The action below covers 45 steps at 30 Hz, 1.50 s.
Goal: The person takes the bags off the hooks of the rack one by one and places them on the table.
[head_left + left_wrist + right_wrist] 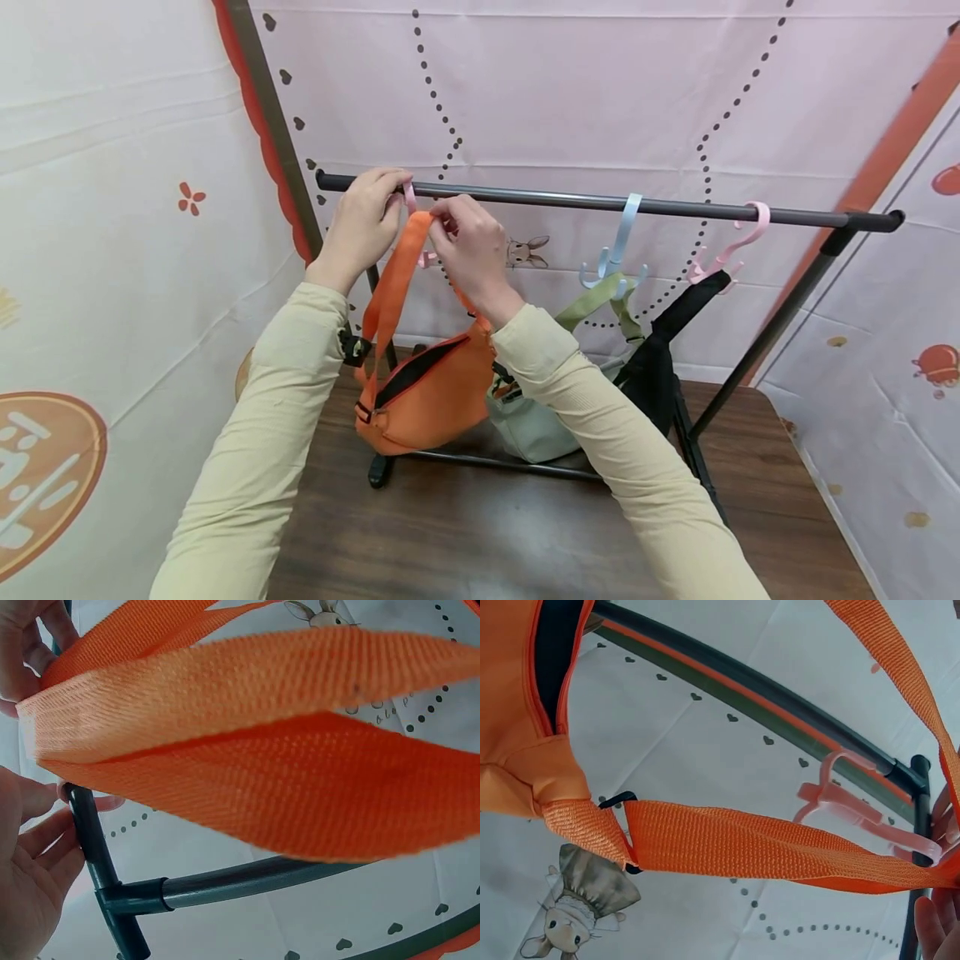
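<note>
1. Plainly, in the head view, the orange bag [438,396] hangs below the left part of the dark rail [540,199], zip gaping. The right hand [474,246] pinches the top of its orange strap [401,275] just under the rail; the left hand [363,218] grips the left pink hook [409,197] on the rail. Farther right along the rail, a blue hook [621,242] bears the pale green bag [536,425], partly covered by the right sleeve [607,408], and the right pink hook [753,237] bears the black bag [648,379].
2. From the left wrist, the strap crosses before the rail, hiding part of it and of the side post [225,889].
3. From the right wrist, the strap runs toward the rail, beside the left pink hook; I cannot tell whether it sits on it.
</note>
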Each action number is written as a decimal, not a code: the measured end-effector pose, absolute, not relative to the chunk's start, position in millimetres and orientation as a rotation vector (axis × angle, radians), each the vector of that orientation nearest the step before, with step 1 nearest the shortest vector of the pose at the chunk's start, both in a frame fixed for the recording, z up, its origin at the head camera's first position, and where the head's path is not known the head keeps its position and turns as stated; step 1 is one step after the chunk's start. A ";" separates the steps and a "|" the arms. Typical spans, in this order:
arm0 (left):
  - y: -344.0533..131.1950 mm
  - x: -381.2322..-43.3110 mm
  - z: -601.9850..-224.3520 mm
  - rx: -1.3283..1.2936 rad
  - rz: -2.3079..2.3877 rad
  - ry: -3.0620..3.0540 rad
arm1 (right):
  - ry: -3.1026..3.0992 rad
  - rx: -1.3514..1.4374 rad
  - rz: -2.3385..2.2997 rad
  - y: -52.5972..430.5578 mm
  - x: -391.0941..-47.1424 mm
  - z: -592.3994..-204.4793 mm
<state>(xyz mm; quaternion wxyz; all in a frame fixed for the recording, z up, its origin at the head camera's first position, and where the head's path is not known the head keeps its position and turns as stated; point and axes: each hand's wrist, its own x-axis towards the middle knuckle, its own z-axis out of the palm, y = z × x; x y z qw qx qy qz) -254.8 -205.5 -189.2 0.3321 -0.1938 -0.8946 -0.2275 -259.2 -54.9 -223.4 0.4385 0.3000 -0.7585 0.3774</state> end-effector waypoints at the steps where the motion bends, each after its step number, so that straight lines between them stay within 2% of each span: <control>1: -205.9 -253.7 -189.5 -0.506 -0.596 -2.339 | -1.881 0.751 0.938 -55.0 -257.4 -223.4; 10: -216.2 -224.3 -204.5 -0.464 -0.610 -2.298 | -1.849 0.795 0.929 -54.1 -244.6 -225.4; 25: -247.3 -140.2 -288.3 -0.409 -0.842 -2.193 | -1.856 0.776 0.914 -46.3 -235.9 -218.0; 31: -250.2 -119.1 -336.3 -0.327 -0.933 -2.284 | -1.863 0.791 0.914 -46.3 -231.3 -217.3; 40: -246.4 -94.2 -429.0 0.017 -1.130 -2.515 | -1.867 0.799 0.910 -44.7 -227.7 -216.0; 45: -238.2 -85.4 -461.8 0.128 -1.294 -2.482 | -1.869 0.808 0.911 -44.5 -226.0 -215.4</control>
